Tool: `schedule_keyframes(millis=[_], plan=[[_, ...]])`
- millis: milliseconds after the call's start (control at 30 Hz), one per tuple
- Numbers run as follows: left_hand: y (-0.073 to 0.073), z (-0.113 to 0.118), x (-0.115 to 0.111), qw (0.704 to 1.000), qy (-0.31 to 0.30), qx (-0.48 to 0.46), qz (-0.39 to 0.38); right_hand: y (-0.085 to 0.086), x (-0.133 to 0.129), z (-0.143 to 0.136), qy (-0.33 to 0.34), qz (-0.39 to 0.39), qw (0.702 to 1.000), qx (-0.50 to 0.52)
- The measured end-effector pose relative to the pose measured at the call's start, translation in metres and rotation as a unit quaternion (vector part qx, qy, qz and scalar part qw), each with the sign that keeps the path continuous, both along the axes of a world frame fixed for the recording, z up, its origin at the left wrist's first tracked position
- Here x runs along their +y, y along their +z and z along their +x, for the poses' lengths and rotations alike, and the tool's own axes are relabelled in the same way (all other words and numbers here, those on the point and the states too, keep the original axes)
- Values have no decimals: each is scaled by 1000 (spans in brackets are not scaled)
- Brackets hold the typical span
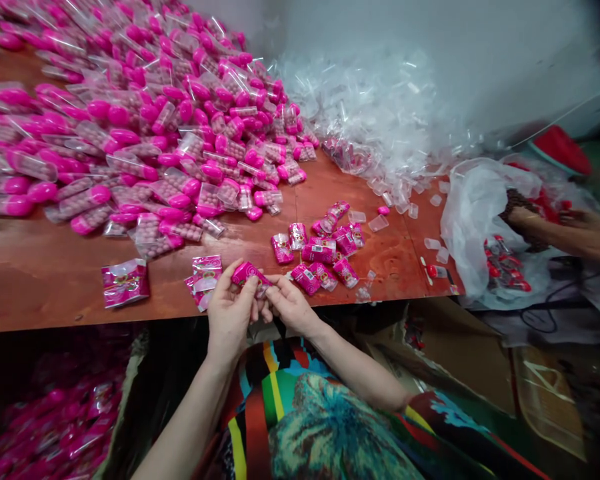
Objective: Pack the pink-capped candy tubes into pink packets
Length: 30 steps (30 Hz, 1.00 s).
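Both my hands are together just over the table's front edge, around one pink wrapped container (250, 275). My left hand (230, 307) holds it from the left with fingers and thumb. The fingers of my right hand (290, 303) pinch its right end. Left of my hands, a small stack of pink printed wrappers (206, 277) lies on the table, and a thicker stack of wrappers (125, 283) is farther left. Several pink wrapped containers (320, 251) lie in a group beyond and right of my right hand.
On the red-brown table (260, 241), a large heap of pink-capped clear containers (180, 133) covers the back left. Clear plastic pieces (380, 100) are piled behind. At right, another person's arm (575, 233) reaches over a white plastic bag (463, 220). Below left, a box holds pink packets (65, 427).
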<state>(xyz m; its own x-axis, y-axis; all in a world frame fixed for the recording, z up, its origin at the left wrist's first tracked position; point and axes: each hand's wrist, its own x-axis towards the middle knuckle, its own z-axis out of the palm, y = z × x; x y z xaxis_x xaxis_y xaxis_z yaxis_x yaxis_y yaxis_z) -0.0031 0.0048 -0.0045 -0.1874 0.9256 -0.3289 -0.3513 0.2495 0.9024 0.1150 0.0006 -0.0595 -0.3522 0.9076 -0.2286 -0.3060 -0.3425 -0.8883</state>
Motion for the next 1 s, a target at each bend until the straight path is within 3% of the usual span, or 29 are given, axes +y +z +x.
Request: schedule_keyframes(millis=[100, 200, 333, 467, 533, 600, 667, 733, 833, 1000], plan=[[-2, 4, 0, 1000, -6, -26, -13, 1, 0, 1, -9, -20, 1000, 10], [-1, 3, -2, 998, -21, -48, -21, 14, 2, 13, -40, -73, 995, 51], [3, -15, -13, 999, -14, 42, -20, 37, 12, 31, -113, -72, 989, 64], [-1, -42, -23, 979, 55, 194, -35, 42, 32, 5, 6, 50, 996, -69], [-7, -52, -24, 974, 61, 210, -54, 37, 46, -23, 50, 192, 959, -204], [-13, -57, -24, 974, 41, 212, -67, 31, 59, -50, 57, 320, 875, -358], [-16, -59, -23, 973, 15, 219, -76, 25, 66, -68, 56, 370, 791, -483], [-17, -60, -22, 971, 3, 224, -83, 19, 69, -75, 56, 366, 748, -550], [-14, -61, -21, 972, -1, 218, -93, 15, 70, -72, 57, 349, 751, -558], [-12, -67, -19, 975, -19, 186, -119, 19, 75, -59, 61, 354, 804, -475]])
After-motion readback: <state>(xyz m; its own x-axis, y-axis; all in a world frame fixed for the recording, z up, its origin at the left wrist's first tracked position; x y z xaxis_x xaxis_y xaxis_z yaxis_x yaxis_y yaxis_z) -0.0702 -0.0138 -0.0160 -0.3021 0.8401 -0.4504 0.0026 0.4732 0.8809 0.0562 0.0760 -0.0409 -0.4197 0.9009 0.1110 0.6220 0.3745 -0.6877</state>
